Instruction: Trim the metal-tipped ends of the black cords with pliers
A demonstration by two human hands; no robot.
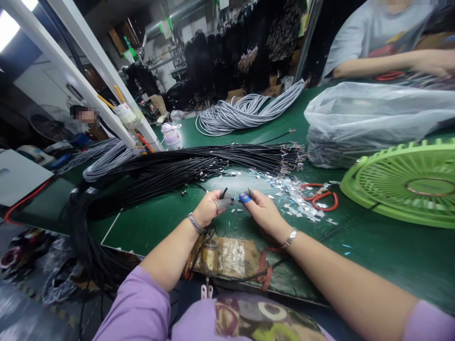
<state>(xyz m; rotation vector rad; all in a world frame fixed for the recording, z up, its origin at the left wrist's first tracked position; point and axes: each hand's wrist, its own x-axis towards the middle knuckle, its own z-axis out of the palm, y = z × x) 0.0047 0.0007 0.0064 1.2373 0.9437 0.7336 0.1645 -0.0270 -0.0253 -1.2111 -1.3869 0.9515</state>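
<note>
My left hand (209, 208) and my right hand (261, 210) meet over the green table (152, 222), close to its front edge. Both pinch the end of a thin black cable (223, 192) between them, with a bit of silver foil at the fingertips. A blue cover sits on a right-hand fingertip. Just behind my hands lies a big bundle of black cables (185, 168), its stripped ends pointing right. Silver foil scraps (291, 194) litter the table to the right of my hands.
Red-handled scissors (323, 198) lie among the scraps. A green fan grille (405, 182) and a clear plastic bag (373, 118) sit at right. Grey cable coils (245, 111) lie at the back. Another person (384, 42) works at far right.
</note>
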